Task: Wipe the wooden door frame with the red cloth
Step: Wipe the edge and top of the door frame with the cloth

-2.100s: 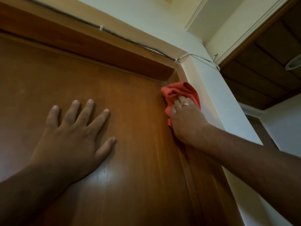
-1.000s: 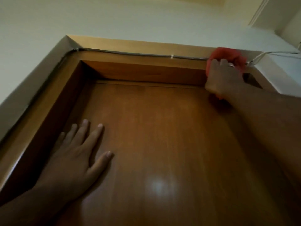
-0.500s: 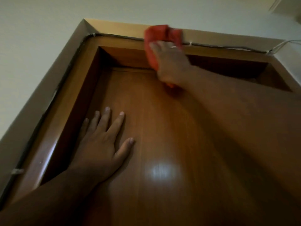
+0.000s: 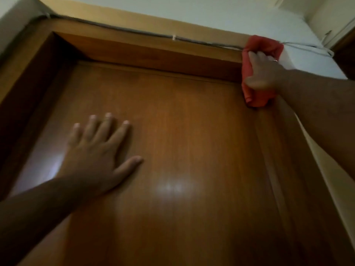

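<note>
The wooden door frame (image 4: 149,52) runs across the top of the head view and down both sides of a brown door (image 4: 182,150). My right hand (image 4: 264,73) presses the bunched red cloth (image 4: 257,45) into the frame's upper right corner, fingers closed over it, a ring showing. Cloth shows above and below the hand. My left hand (image 4: 98,150) lies flat on the door's left half, fingers spread, holding nothing.
A thin grey cable (image 4: 134,32) runs along the frame's top edge, held by a white clip (image 4: 173,37), and continues as white wires (image 4: 307,48) across the pale wall at right. Pale wall and ceiling lie above.
My right hand has slid the cloth from the middle of the top frame back to the upper right corner. The view has shifted right. My left hand stays flat on the door.
</note>
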Tool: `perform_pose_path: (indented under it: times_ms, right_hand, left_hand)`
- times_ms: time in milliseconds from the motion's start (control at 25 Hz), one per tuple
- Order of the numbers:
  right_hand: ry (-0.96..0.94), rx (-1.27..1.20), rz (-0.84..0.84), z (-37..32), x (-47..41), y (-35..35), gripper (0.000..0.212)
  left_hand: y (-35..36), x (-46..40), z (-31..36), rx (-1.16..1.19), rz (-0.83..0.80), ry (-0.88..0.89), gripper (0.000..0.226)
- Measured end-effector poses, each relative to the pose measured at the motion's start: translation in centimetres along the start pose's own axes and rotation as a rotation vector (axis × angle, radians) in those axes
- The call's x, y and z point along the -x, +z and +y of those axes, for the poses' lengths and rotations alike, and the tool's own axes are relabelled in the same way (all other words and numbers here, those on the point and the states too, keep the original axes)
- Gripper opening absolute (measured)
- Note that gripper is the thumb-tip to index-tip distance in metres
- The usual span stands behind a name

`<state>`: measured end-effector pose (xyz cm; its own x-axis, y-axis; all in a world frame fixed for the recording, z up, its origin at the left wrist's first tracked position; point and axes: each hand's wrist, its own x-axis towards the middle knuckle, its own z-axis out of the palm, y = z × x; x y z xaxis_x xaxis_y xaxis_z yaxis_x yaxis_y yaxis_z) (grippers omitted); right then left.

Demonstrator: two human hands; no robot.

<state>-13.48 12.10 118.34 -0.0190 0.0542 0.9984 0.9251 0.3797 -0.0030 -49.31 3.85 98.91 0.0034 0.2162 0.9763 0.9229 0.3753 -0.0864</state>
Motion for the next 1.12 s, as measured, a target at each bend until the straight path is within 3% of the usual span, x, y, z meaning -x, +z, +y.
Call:
perform_pose_path:
  times_ms: [120, 240, 440, 560, 680, 880, 1000, 1120]
  right_hand:
    - [-0.029, 0.064, -0.060, 4.5, -0.8, 3.1, 0.083]
    - [-0.042, 0.098, -0.061, 6.7, 4.8, 4.9, 0.079]
    - [-0.114, 0.126, -0.097, 6.6, 30.5, 6.4, 0.066]
    - [-0.100, 0.071, -0.287, 6.3, 39.6, 6.1, 0.070]
    - [-0.205, 0.131, -0.166, 6.6, 33.5, 6.0, 0.062]
    - [-0.081, 0.129, -0.048, 6.7, 17.8, 5.9, 0.073]
    - [-0.106, 0.165, -0.060, 7.4, 21.1, 6.6, 0.068]
    - [-0.142, 0.129, 0.008, 7.6, 34.6, 7.4, 0.059]
  left_hand:
    - [1.5, 0.3, 9.7, 0.063, 0.010, 0.171, 0.090]
    - [3.5, 1.3, 16.2, 0.094, -0.005, 0.195, 0.088]
    - [4.3, 2.1, 17.2, 0.135, 0.059, 0.148, 0.089]
    - [4.1, 2.3, 17.4, 0.146, 0.064, 0.154, 0.089]
    - [3.6, 2.4, 17.5, 0.149, 0.038, 0.152, 0.089]
    - [3.7, 6.9, 19.3, 0.248, -0.005, 0.169, 0.084]
    - [5.2, 14.6, 21.1, 0.252, -0.069, 0.263, 0.081]
    - [6.9, 21.8, 21.7, 0.202, -0.117, 0.337, 0.079]
